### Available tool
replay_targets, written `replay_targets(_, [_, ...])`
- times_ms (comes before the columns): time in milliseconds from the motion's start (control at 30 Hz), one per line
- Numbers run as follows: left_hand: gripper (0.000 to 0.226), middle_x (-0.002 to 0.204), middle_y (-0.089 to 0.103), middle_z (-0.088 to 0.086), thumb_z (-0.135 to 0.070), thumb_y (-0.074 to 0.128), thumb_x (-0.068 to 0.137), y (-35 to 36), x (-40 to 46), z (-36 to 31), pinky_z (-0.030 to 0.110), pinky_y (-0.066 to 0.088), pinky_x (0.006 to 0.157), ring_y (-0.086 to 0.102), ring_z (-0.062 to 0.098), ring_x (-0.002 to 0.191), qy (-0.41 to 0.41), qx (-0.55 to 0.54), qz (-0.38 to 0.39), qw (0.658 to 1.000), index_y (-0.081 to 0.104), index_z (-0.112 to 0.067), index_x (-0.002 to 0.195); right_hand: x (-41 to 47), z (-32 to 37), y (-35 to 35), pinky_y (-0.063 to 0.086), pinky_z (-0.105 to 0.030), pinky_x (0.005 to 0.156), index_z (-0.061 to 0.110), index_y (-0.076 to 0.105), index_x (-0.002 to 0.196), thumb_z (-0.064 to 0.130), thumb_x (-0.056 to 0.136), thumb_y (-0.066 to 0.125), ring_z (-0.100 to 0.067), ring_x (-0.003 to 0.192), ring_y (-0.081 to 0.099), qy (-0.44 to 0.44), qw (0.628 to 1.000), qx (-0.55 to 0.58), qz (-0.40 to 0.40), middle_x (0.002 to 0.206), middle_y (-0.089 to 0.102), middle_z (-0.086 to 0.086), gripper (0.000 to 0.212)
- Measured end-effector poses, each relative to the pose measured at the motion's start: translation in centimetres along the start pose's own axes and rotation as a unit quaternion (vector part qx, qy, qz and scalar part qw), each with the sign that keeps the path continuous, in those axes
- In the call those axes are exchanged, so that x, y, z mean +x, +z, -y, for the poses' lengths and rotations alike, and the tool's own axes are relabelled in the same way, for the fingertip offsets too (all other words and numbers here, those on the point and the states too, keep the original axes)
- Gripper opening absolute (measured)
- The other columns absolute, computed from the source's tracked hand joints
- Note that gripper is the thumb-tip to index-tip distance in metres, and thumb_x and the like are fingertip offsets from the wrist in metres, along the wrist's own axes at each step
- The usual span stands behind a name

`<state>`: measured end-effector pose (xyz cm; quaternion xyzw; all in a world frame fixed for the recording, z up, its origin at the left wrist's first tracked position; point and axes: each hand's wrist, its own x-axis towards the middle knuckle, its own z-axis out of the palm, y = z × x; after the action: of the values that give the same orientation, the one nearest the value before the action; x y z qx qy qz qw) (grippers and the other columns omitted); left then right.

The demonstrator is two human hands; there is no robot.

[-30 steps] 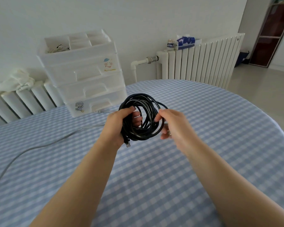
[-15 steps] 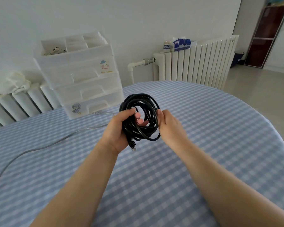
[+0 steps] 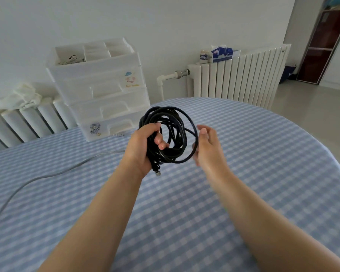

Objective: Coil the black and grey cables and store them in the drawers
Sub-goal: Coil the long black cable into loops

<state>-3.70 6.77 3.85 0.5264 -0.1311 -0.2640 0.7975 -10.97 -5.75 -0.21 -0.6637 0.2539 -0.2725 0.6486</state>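
Left hand (image 3: 143,146) gripping black coil (image 3: 168,134); right hand (image 3: 206,146) spread at 3 o'clock, barely touching. Loops probably springing loose, no tie.

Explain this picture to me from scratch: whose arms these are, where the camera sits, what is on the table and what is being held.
There is no machine here. A person wears a wide-angle camera on the head, so you look forward and down along their two bare arms. The left hand grips a coiled black cable, whose plug end hangs below the fist. The right hand is open beside the coil, at its outer loop; whether it touches is unclear. Below is a table with a blue checked cloth. On it lies a loose grey cable, and at the far edge stands a white drawer unit, its drawers closed.
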Motion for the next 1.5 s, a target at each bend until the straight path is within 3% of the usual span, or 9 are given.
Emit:
replay_targets(200, [0.019, 0.053, 0.04, -0.003, -0.013, 0.049, 0.093, -2.3, 0.7, -1.9, 0.023, 0.044, 0.052, 0.041, 0.01, 0.045, -0.001, 0.003, -0.009, 1.0, 0.048, -0.013, 0.074, 2.0, 1.3, -4.1, 0.023, -0.021, 0.046, 0.007, 0.062, 0.096, 0.026, 0.103, 0.041, -0.009, 0.047, 0.028, 0.095, 0.983, -0.066, 0.146, 0.054, 0.034, 0.005, 0.029])
replay_targets(367, [0.015, 0.059, 0.043, 0.0, -0.007, 0.052, 0.092, -1.8, 0.8, -0.9, 0.027, 0.047, 0.051, 0.047, 0.012, 0.053, 0.01, 0.093, 0.008, 0.996, 0.051, -0.01, 0.077, 2.4, 1.6, -5.5, 0.031, -0.022, 0.053, 0.013, 0.054, 0.076, 0.023, 0.1, 0.042, -0.009, 0.05, 0.034, 0.228, 0.943, 0.208, 0.128, 0.057, 0.037, 0.004, 0.028])
replay_targets(500, [0.004, 0.059, 0.052, 0.001, -0.011, 0.057, 0.09, -1.9, 1.3, 0.0, 0.032, 0.048, 0.056, 0.054, 0.017, 0.052, 0.06, 0.249, -0.089, 0.962, 0.055, -0.012, 0.093, 1.7, 1.5, -4.8, 0.033, -0.021, 0.056, 0.014, 0.058, 0.077, 0.026, 0.09, 0.054, -0.008, 0.048, 0.034, 0.251, 0.875, 0.342, 0.234, 0.057, 0.039, 0.006, 0.018])
replay_targets(633, [0.021, 0.07, 0.059, 0.006, -0.019, 0.058, 0.088, -1.4, 1.0, 0.7, 0.031, 0.05, 0.049, 0.06, 0.02, 0.054, 0.092, 0.368, -0.153, 0.913, 0.052, -0.017, 0.108, 0.6, 2.3, -3.7, 0.035, -0.014, 0.043, 0.014, 0.06, 0.079, 0.028, 0.081, 0.062, -0.005, 0.05, 0.049, 0.172, 0.888, 0.325, 0.277, 0.061, 0.055, 0.004, 0.014])
replay_targets(867, [0.003, 0.058, 0.057, 0.005, -0.013, 0.059, 0.082, 0.6, -0.2, 0.4, 0.028, 0.045, 0.048, 0.054, 0.02, 0.051, 0.098, 0.339, -0.115, 0.928, 0.061, -0.014, 0.084, -0.4, 1.3, -1.5, 0.051, -0.02, 0.053, 0.009, 0.058, 0.092, 0.016, 0.089, 0.067, -0.013, 0.07, 0.073, -0.067, 0.995, 0.034, 0.068, 0.076, 0.073, -0.003, 0.012])
replay_targets(1067, [0.005, 0.051, 0.051, 0.002, -0.006, 0.057, 0.081, 1.3, -0.9, 0.3, 0.027, 0.047, 0.049, 0.049, 0.014, 0.046, 0.104, 0.253, -0.115, 0.955, 0.056, -0.007, 0.077, -1.6, -0.2, 0.5, 0.044, -0.028, 0.067, 0.018, 0.053, 0.078, 0.031, 0.083, 0.071, -0.008, 0.082, 0.053, -0.238, 0.939, -0.247, -0.02, 0.088, 0.054, 0.013, 0.023])
replay_targets(1200, [0.01, 0.057, 0.056, 0.002, -0.008, 0.057, 0.08, 1.6, -1.1, -0.1, 0.027, 0.048, 0.049, 0.053, 0.013, 0.047, 0.123, 0.274, -0.131, 0.945, 0.061, -0.012, 0.088, -1.2, -0.7, 0.6, 0.043, -0.036, 0.095, 0.021, 0.057, 0.112, 0.023, 0.081, 0.072, -0.021, 0.124, 0.037, -0.339, 0.892, -0.268, -0.129, 0.135, 0.037, -0.006, 0.034])
replay_targets(1333, [0.015, 0.069, 0.062, -0.008, -0.017, 0.059, 0.083, 2.1, -1.6, 0.6, 0.021, 0.046, 0.051, 0.059, 0.008, 0.057, 0.192, 0.369, -0.134, 0.9, 0.058, -0.024, 0.096, -1.3, -0.1, 0.6, 0.05, -0.01, 0.064, 0.037, -0.001, 0.15, 0.016, 0.085, 0.07, -0.006, 0.105, 0.061, -0.127, 0.987, -0.094, -0.022, 0.152, 0.025, 0.003, 0.099])
replay_targets(1500, [0.018, 0.077, 0.062, -0.013, -0.019, 0.061, 0.084, 2.3, -1.9, 1.4, 0.019, 0.046, 0.057, 0.06, 0.003, 0.069, 0.273, 0.463, -0.13, 0.833, 0.055, -0.023, 0.1, 0.1, -0.3, -0.4, 0.059, -0.034, 0.07, 0.004, 0.062, 0.112, 0.016, 0.088, 0.066, -0.024, 0.085, 0.073, 0.154, 0.966, 0.164, 0.127, 0.098, 0.074, -0.01, 0.027])
